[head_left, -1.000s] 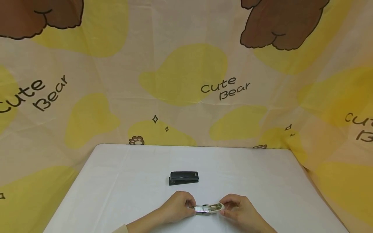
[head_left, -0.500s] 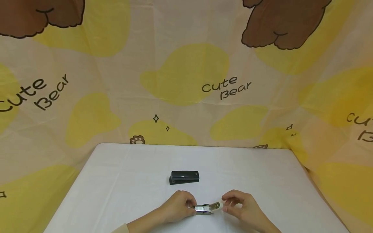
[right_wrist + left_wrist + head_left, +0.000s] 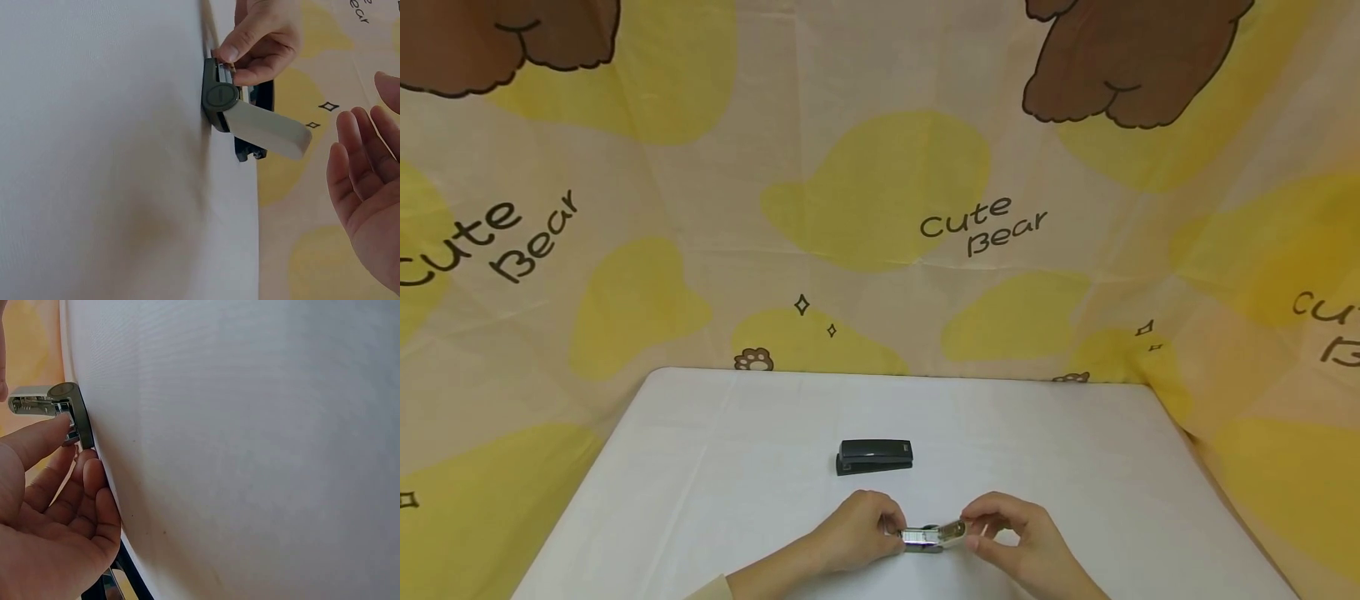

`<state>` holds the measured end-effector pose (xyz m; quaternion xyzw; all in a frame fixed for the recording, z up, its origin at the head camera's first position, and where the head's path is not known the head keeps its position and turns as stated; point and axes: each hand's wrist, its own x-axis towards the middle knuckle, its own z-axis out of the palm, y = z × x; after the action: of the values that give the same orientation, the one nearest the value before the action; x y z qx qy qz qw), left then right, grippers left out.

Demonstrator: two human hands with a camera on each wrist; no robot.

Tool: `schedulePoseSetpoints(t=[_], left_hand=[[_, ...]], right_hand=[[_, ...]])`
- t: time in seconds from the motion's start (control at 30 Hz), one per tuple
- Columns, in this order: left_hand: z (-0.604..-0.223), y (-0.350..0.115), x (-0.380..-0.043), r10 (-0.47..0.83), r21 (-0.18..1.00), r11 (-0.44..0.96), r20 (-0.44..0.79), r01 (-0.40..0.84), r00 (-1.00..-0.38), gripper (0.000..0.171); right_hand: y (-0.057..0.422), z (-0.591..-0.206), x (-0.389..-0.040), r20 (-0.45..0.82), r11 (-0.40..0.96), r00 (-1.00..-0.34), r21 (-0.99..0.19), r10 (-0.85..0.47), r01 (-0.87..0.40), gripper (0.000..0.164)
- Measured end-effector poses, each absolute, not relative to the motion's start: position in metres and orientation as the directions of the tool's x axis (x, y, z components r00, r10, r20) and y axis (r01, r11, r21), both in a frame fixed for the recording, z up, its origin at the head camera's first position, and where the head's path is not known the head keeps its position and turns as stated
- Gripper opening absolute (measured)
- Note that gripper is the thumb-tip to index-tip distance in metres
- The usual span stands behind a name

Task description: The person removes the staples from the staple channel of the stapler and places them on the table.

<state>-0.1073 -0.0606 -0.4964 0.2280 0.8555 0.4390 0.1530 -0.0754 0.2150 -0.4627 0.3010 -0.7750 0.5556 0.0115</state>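
A small grey and white stapler (image 3: 921,548) lies near the front of the table, its white lid (image 3: 269,130) swung up and back from the base. My left hand (image 3: 857,533) pinches the stapler's left end between thumb and fingers. A metal staple channel (image 3: 919,536) shows beyond those fingertips. At the raised lid's end is my right hand (image 3: 1030,542). In the right wrist view its loosely bent fingers (image 3: 359,159) stand just off the lid, with nothing between them. A black stapler (image 3: 874,457) lies behind my hands.
A white cloth covers the table (image 3: 737,450). Behind and at both sides hangs a yellow and beige curtain (image 3: 872,192) with bear prints, close to the table's edges.
The white lid tilts up more steeply than a second ago. My right hand has drawn back from it, then come a little left again. The left hand keeps its hold.
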Motion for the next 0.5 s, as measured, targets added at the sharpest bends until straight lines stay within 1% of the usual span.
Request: schedulePoseSetpoints(t=[0.3,0.37,0.5], left_hand=[[-0.495,-0.061,-0.107,0.523,0.823,0.510,-0.067,0.249,-0.850,0.011],[-0.496,-0.061,-0.107,0.522,0.825,0.509,-0.069,0.246,-0.850,0.011],[-0.497,-0.061,-0.107,0.522,0.825,0.508,-0.068,0.246,-0.850,0.011]], right_hand=[[0.203,-0.466,-0.067,0.316,0.131,-0.811,-0.894,-0.492,-0.428,0.024],[0.200,-0.467,-0.064,0.278,0.124,-0.820,-0.914,-0.500,-0.386,0.025],[0.193,-0.467,-0.057,0.121,0.144,-0.860,-0.965,-0.496,-0.219,0.028]])
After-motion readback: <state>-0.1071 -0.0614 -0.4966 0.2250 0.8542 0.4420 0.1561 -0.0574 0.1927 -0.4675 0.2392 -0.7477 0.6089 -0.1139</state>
